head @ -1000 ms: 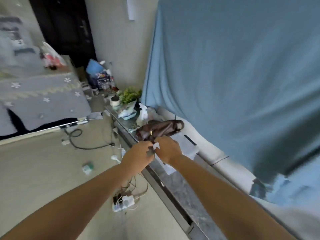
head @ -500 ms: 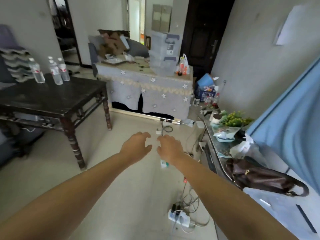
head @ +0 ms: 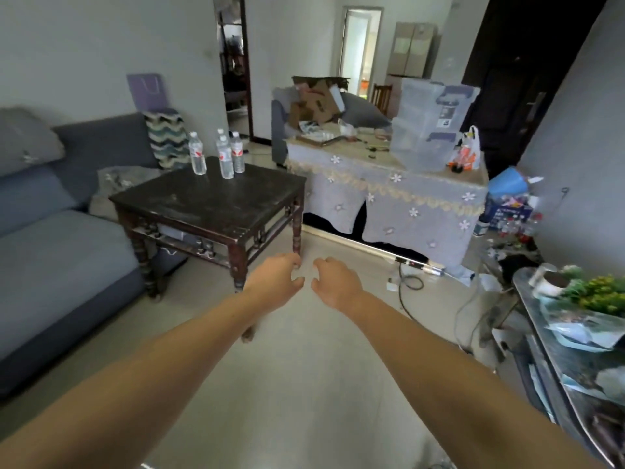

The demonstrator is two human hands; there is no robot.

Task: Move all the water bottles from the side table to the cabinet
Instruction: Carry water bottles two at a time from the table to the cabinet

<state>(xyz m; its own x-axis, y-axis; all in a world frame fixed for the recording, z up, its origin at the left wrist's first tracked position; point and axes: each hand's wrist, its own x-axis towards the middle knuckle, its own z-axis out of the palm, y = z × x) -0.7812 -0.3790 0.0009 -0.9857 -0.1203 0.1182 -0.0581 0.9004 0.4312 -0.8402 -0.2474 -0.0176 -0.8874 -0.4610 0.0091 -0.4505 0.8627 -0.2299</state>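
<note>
A: What are the fingers doing?
B: Loosely curled on both the left hand [head: 274,282] and right hand [head: 334,284], holding nothing, out over the floor.
A: And the water bottles [head: 221,157]?
B: Upright at the far corner of the dark table [head: 209,201], well apart from the hands. At least three remain; carrying seems not yet begun.

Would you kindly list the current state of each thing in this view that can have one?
Water bottles: at least three, capped, upright on the side table.
Side table: bears only the bottles on top.
Left hand: fingers loosely curled, holding nothing.
Right hand: fingers loosely curled, holding nothing.
Clear storage bins: stacked, lids on.
Cardboard box: flaps open.
</note>
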